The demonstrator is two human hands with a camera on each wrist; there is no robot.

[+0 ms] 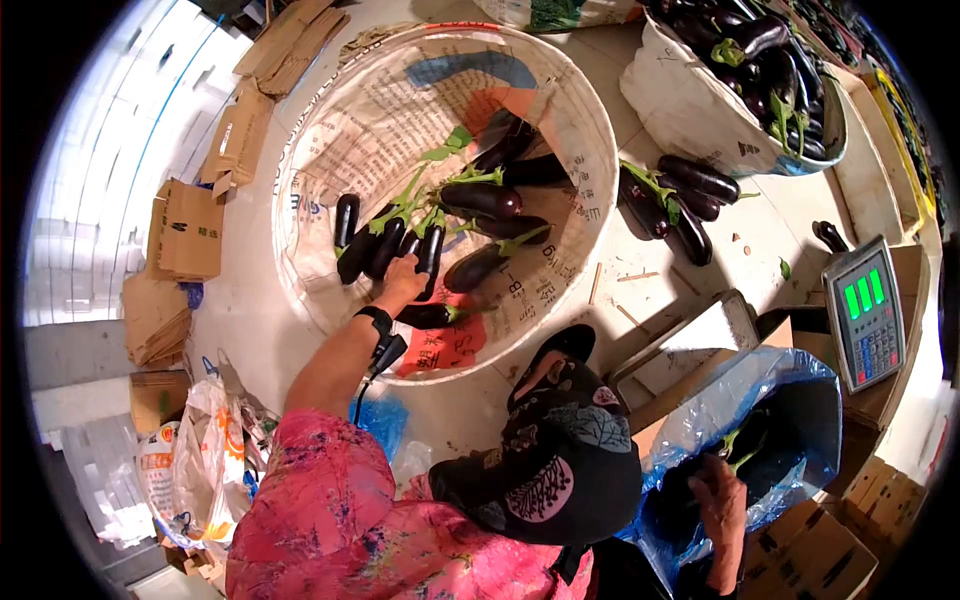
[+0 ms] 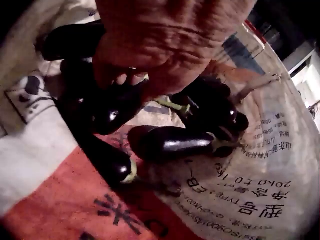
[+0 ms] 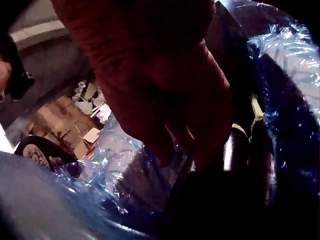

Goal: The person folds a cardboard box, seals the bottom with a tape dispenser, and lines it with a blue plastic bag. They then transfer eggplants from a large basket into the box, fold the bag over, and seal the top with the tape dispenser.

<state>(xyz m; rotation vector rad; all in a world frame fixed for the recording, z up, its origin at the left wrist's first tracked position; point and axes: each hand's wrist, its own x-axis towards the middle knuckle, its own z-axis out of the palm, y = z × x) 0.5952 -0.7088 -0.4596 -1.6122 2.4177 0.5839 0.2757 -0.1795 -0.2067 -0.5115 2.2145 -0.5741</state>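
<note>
Lower right: right hand [image 1: 720,497] reaches down into blue bag [image 1: 720,402], bagged eggplants [image 3: 231,155] beside its fingers; grip cannot be told. Bag mouth spread wide, presumably to admit produce. Centre-left: left hand [image 1: 403,280], fingers bent over clustered eggplants [image 1: 432,248] in woven sack [image 1: 340,130]; hold unclear. Low, broad opening likely eases reach. Upper right, beyond both hands: loose eggplants [image 1: 690,240], then fuller sack [image 1: 672,85].

The lining of the round tub [image 2: 270,170] carries "型号", "TYPE", "净含量" and "20kg ±0.1kg", with "EB-1" in the head view and "米" on its red panel [image 2: 55,205]. A carton [image 1: 188,232] bears "精选". The scale's display [image 1: 865,294] glows with green strokes resembling "111"; its key labels are too small to read.
</note>
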